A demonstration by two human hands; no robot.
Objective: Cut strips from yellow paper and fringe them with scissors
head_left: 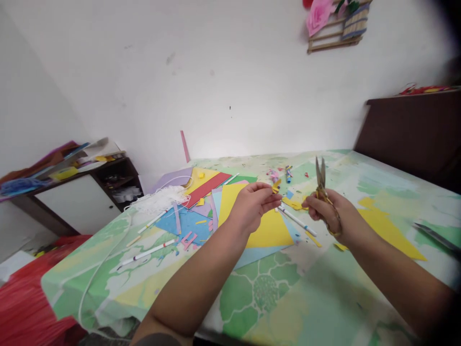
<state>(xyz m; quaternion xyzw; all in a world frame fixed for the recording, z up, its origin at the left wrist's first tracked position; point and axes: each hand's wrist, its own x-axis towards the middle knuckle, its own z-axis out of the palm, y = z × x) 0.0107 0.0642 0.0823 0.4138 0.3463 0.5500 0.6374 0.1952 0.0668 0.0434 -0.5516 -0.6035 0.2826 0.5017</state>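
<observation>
Yellow scrap (276,186) is pinched by the left hand (254,204) just right of the frame's centre; farther right, scissors (321,180), slightly parted and pointing upward, are gripped by the right hand (329,209).

This looks like a home: a flowered tablecloth (264,293) spreads below the left hand (248,206), with 1 cluttered cabinet (68,197) farther left. Above the right hand (329,211), a pink flower (319,17) decorates the wall (230,72).
</observation>
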